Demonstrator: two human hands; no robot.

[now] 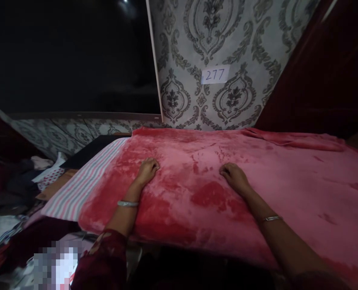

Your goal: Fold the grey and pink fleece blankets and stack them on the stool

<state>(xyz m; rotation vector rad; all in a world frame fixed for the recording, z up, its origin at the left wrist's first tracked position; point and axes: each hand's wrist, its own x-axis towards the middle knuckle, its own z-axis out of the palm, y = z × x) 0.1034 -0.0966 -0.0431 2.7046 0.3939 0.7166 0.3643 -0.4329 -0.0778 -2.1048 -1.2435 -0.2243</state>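
A plush red and pink blanket (179, 209) is spread over a raised flat surface before me, its pile marked with darker patches. On its left part rests my left hand (148, 170), closed, with the fingers curled down against the cloth. My right hand (233, 176) is closed in a similar way, farther right on the blanket. Both sets of fingertips are hidden, so I cannot see whether either hand pinches any cloth. Faint creases run across the blanket between and beyond the hands. Along its far right edge lies a thick fold (302, 140).
A striped cloth (88, 181) shows from under the blanket's left side. Behind are a large dark screen (76, 60) and a patterned wall with a paper label (215, 74) reading 277. Piled clothes (4, 225) lie at the left. Dark red panelling (326, 76) stands at the right.
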